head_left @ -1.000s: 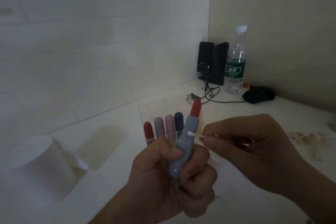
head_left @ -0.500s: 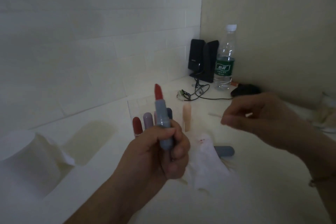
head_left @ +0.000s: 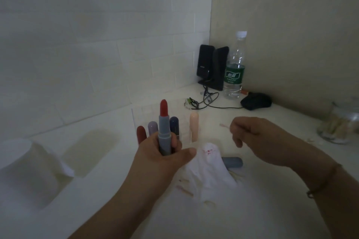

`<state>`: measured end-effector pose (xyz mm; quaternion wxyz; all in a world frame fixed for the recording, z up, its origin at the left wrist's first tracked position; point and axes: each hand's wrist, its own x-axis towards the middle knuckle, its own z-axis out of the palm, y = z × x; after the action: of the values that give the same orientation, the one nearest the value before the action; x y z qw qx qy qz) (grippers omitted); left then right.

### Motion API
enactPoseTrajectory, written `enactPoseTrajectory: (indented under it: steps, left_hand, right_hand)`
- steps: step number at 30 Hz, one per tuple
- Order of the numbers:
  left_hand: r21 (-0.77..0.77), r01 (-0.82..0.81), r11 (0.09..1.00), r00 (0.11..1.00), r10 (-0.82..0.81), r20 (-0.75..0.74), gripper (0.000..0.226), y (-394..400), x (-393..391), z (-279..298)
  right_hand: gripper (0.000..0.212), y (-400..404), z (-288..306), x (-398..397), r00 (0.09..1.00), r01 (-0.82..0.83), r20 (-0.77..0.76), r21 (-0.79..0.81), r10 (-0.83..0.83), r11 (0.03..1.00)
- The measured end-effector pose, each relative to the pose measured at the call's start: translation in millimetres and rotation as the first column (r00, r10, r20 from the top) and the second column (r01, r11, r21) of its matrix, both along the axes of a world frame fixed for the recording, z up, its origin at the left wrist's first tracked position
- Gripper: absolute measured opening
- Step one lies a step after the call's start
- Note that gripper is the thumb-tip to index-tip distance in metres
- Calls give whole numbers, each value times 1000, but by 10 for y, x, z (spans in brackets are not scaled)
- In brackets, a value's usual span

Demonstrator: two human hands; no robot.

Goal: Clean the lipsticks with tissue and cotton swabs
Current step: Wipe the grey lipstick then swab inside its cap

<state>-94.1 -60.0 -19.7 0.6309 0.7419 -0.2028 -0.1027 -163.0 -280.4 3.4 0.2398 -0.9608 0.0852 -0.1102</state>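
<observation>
So I had my left hand (head_left: 165, 149) wrapped around the grey lipstick (head_left: 164, 132), grip snug around the lower half of the tube, holding it upright over the desk (head_left: 272, 209). The red tip stuck out well above my fingers. My right hand (head_left: 250, 137) was off to the right, apart from the lipstick, with the grip pinched narrow on a cotton swab (head_left: 224, 125). The swab's end poked out to the left of my fingertips and looked a bit pinkish, though it was blurry so I wouldn't swear to it.

Right below and between my hands sat a crumpled white tissue (head_left: 209, 172) with small red smudges near its top. A grey cap (head_left: 233, 162) lay on its side just beside the tissue's right edge, partly tucked behind it.

Behind my left hand was a clear holder (head_left: 136, 120) with more lipsticks standing in it: a dark red one (head_left: 141, 134), a lilac one (head_left: 152, 127), a navy one (head_left: 174, 124) and a peach one (head_left: 194, 128) further right.

On the far left stood a roll of tissue paper (head_left: 25, 169). Back in the corner there were black speakers (head_left: 212, 67), a water bottle (head_left: 235, 68) with a green label, a tangle of cables (head_left: 206, 100) and a black mouse (head_left: 255, 101). At the right edge a glass jar (head_left: 340, 122) held what looked like more swabs.
</observation>
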Motion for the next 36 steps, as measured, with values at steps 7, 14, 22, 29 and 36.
enactPoseTrajectory:
  steps: [7, 14, 22, 29, 36]
  left_hand:
    - [235, -89, 968, 954, 15, 301, 26, -33, 10, -79]
    - [-79, -108, 991, 987, 116, 112, 15, -21, -22, 38]
    - [-579, 244, 778, 750, -530, -395, 21, 28, -138, 199]
    - [-781, 226, 582, 668, -676, -311, 46, 36, -112, 136]
    - [-871, 187, 454, 608, -750, -261, 38, 31, -90, 63]
  right_hand:
    - [37, -9, -68, -29, 955, -65, -295, -83, 38, 994]
    - [28, -23, 40, -37, 999, -51, 2, -2, 51, 999]
    - [24, 616, 198, -135, 822, -471, 490, 303, 289, 828]
    - [23, 738, 141, -121, 776, -430, 604, 295, 182, 853]
    - [43, 892, 33, -85, 680, -227, 733, 193, 13, 955]
